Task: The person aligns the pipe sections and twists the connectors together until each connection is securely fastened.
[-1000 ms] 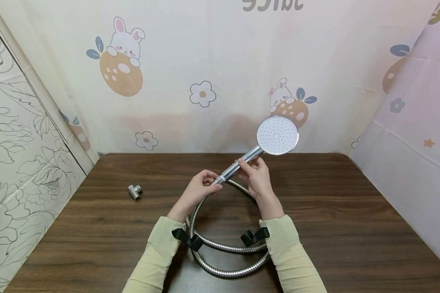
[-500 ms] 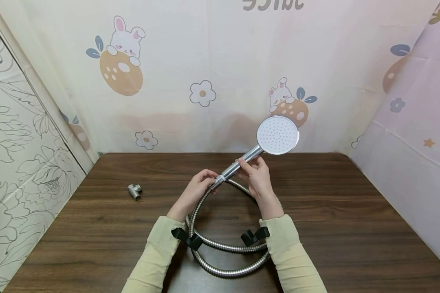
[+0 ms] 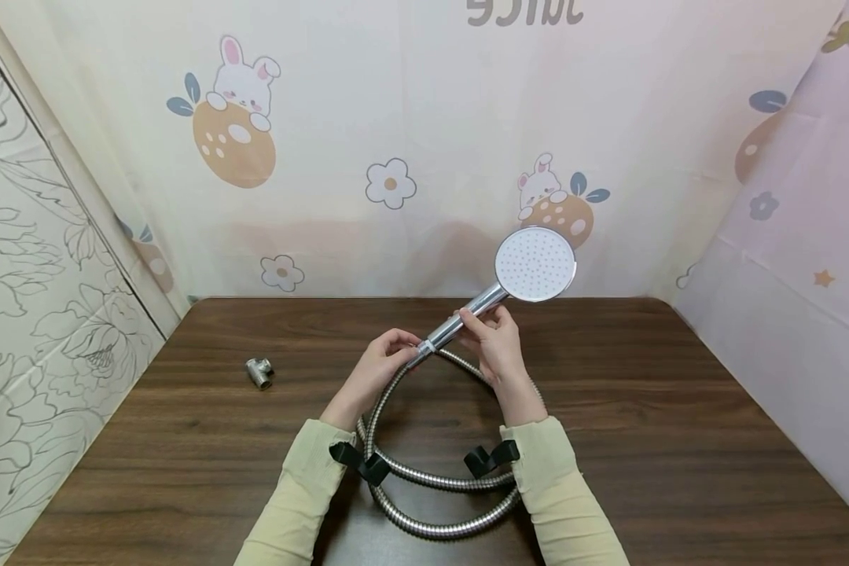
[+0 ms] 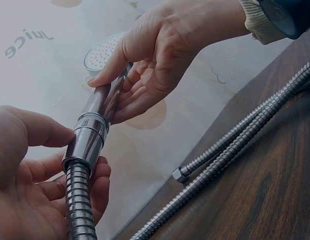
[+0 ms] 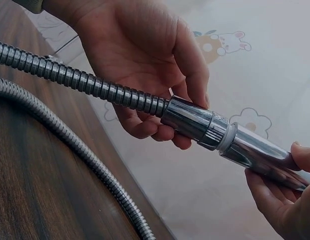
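Observation:
A chrome shower head point(image 3: 535, 264) with a white nozzle face is held tilted above the table, its face at the upper right. My right hand point(image 3: 497, 350) grips its handle point(image 4: 100, 102) between thumb and fingers. At the lower end of the handle, my left hand point(image 3: 373, 373) pinches the tapered chrome connector point(image 4: 86, 144) of a metal shower hose point(image 3: 447, 531). Connector and handle are in line, with a pale ring point(image 5: 226, 138) visible between them in the right wrist view. The hose loops down onto the table below both hands.
A small metal tee fitting point(image 3: 259, 373) lies on the brown wooden table point(image 3: 665, 440), left of the hose. The hose's other end carries a hex nut point(image 4: 180, 174). A printed cloth point(image 3: 396, 94) hangs behind the table's back edge.
My left thumb has moved off the near side of the connector, and the left fingers have shifted around it. My right hand and the shower head have stayed in place.

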A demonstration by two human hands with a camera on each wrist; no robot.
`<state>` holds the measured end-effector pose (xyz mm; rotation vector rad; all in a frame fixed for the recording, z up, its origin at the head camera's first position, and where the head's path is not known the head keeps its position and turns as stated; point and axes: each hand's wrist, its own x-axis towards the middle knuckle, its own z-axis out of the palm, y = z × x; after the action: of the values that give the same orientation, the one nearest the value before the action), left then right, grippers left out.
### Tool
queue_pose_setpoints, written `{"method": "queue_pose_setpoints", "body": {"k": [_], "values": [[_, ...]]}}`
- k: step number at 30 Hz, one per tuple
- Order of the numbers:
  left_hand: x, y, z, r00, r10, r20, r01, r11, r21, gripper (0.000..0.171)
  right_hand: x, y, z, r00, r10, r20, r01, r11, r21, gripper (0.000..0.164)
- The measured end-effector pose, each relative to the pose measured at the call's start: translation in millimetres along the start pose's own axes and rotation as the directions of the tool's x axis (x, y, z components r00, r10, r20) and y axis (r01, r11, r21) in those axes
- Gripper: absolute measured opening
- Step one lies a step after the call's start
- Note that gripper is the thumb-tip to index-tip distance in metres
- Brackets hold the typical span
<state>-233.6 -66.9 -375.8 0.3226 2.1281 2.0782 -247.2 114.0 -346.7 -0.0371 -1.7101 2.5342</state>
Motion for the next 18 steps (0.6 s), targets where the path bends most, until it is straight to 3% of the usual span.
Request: {"method": "queue_pose_setpoints", "body": {"k": [10, 18], "values": [[1.1, -3.9, 0.4, 0.998, 0.056, -0.036, -0.055, 0.998, 0.008, 0.024, 0.9, 1.7, -1.1, 1.000, -0.006, 0.002, 0.006, 1.000, -0.010, 0.020], [1.1, -2.8, 0.5, 0.999, 0.027, -0.040, -0.028, 0.999, -0.029, 0.019, 0.8, 1.1, -0.4, 1.000, -0.002, -0.002, 0.002, 1.000, -0.005, 0.020]]}}
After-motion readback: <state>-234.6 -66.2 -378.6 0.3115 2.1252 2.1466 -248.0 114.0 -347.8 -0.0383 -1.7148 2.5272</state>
